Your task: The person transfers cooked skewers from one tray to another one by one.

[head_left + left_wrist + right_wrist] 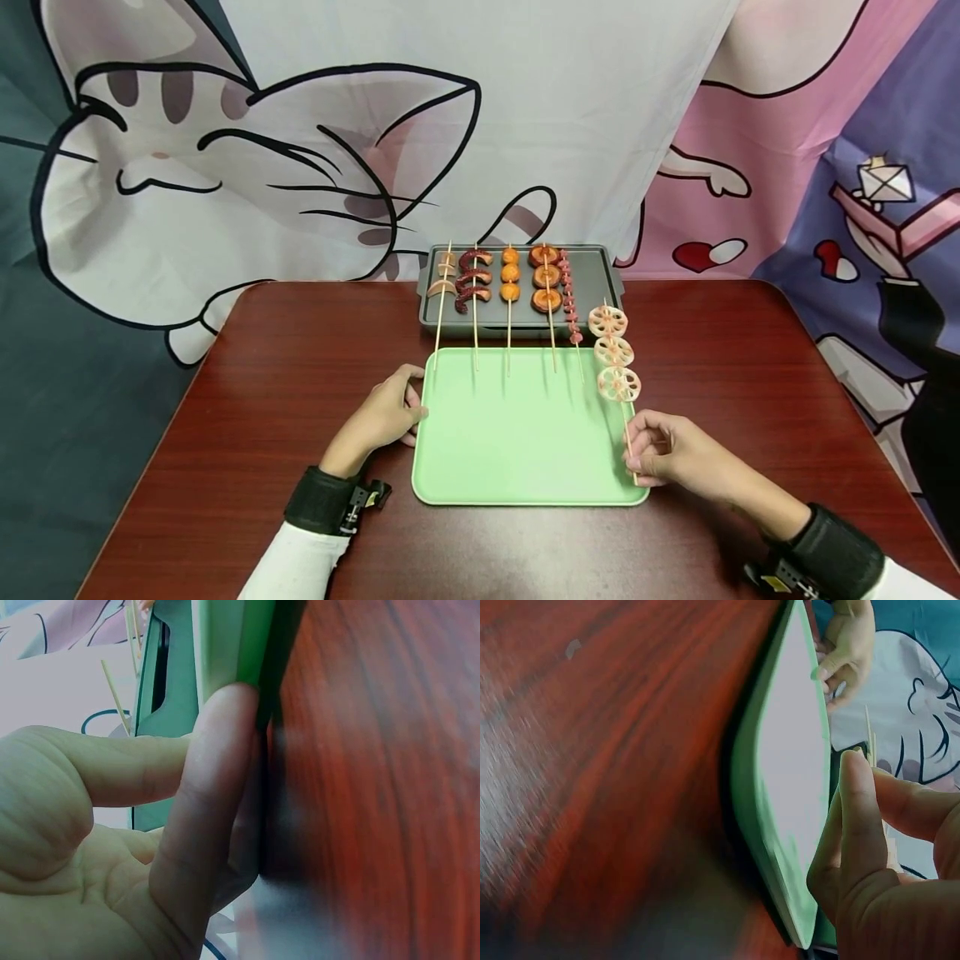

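Cartoon-cat backdrop, red desk [262, 400]. Right hand [671, 454] pinches lotus-root skewer [617, 367], stick running 12 to 6 o'clock. Left hand [382, 417], fingers relaxed, touches green tray [517, 433] at 9.

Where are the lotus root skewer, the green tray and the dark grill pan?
lotus root skewer [613, 352]: head view, on the middle slice of three.
green tray [517, 433]: head view, on its bare floor.
dark grill pan [600, 283]: head view, on a bare patch near its right rim.
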`<action>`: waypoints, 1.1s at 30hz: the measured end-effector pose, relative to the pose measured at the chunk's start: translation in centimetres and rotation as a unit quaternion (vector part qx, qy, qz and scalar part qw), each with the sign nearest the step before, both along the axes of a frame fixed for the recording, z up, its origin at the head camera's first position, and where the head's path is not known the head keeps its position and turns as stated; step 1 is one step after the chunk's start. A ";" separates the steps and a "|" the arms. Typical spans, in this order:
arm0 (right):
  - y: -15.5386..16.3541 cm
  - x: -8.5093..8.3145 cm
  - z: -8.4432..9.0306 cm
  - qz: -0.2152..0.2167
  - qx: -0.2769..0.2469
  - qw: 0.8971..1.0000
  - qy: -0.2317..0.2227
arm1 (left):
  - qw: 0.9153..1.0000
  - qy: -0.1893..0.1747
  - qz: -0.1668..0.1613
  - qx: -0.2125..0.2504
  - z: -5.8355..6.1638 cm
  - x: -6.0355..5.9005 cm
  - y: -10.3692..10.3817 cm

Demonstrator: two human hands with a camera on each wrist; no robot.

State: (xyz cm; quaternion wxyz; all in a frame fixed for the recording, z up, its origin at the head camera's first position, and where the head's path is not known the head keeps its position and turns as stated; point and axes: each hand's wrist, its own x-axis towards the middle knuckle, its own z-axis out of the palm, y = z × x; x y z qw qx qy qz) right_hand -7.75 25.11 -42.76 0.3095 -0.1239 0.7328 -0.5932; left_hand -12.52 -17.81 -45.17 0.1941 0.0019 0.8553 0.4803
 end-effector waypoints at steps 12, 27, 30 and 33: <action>-0.5 1.7 -0.8 0.001 -0.002 1.000 -0.023 | 1.000 -0.003 0.000 0.000 0.1 0.1 0.0; -0.3 3.6 -1.3 0.003 -0.009 0.999 -0.035 | 1.000 0.002 -0.001 -0.001 0.1 0.0 0.0; -0.1 3.8 -1.3 0.002 -0.005 0.999 -0.040 | 1.000 0.002 0.000 0.000 0.1 0.0 -0.1; -0.1 4.1 -1.4 0.000 -0.005 0.999 -0.050 | 1.000 0.002 -0.001 0.002 0.0 0.0 -0.1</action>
